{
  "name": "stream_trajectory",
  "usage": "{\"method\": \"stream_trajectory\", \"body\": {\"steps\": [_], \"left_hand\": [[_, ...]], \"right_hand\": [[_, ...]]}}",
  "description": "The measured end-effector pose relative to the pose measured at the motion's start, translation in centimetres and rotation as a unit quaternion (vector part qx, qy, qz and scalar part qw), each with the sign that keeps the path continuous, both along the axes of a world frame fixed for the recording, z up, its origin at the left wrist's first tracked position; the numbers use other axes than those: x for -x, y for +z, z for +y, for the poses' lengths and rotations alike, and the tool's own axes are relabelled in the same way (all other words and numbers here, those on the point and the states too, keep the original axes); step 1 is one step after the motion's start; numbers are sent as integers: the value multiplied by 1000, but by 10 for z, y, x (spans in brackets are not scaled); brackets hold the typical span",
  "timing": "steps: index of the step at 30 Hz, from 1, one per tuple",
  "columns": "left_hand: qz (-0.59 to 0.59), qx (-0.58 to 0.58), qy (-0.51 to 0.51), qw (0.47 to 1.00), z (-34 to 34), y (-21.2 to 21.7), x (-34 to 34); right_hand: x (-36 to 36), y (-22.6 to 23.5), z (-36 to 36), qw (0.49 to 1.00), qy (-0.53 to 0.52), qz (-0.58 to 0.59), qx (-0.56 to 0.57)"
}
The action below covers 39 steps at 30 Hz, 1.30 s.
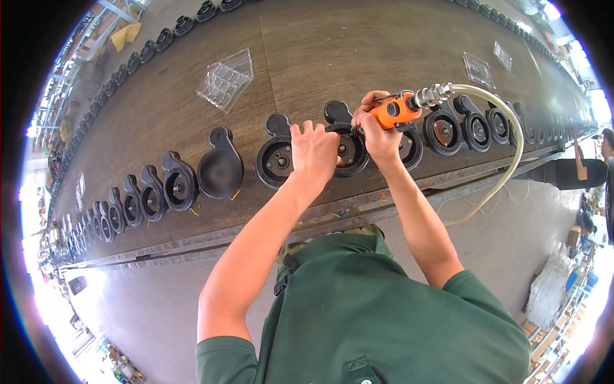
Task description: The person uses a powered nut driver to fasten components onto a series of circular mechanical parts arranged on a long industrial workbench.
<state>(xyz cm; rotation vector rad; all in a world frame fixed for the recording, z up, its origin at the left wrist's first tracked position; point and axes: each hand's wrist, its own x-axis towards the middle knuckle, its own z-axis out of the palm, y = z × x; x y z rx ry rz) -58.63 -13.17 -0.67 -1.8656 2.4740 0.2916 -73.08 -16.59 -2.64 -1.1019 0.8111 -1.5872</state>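
My right hand (378, 133) is closed around an orange air tool (395, 111), whose metal coupling (432, 95) leads to a pale hose (521, 137). The tool's tip points left, over a black round housing (349, 152) with a rounded lobe on top. My left hand (312, 152) is bent over that housing's left rim, its fingers curled and the fingertips partly hidden. Left of this hand, another black housing (268, 163) lies open, showing a metal centre. A third housing (412, 148) sits partly behind my right wrist.
Several similar housings stretch along the table edge (307, 214) both ways; one (220, 165) shows a smooth dark face. Clear plastic trays (227, 80) lie on the brown tabletop (358, 48). More black parts (164, 40) line its far side. A person (606, 144) is at the far right.
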Motion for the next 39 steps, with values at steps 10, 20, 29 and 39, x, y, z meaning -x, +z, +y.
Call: {"method": "stream_trajectory", "body": {"steps": [10, 20, 29, 39], "left_hand": [[-27, -6, 0, 1000, 1, 1, 4], [-56, -35, 1, 998, -1, 12, 6], [-41, 8, 7, 999, 7, -1, 5], [-17, 26, 13, 999, 8, -4, 2]], "right_hand": [[-8, -7, -13, 998, 3, 53, 25], [-6, 7, -8, 992, 17, 106, 60], [13, 9, 48, 999, 24, 41, -14], [10, 4, 46, 1000, 2, 9, -21]]}}
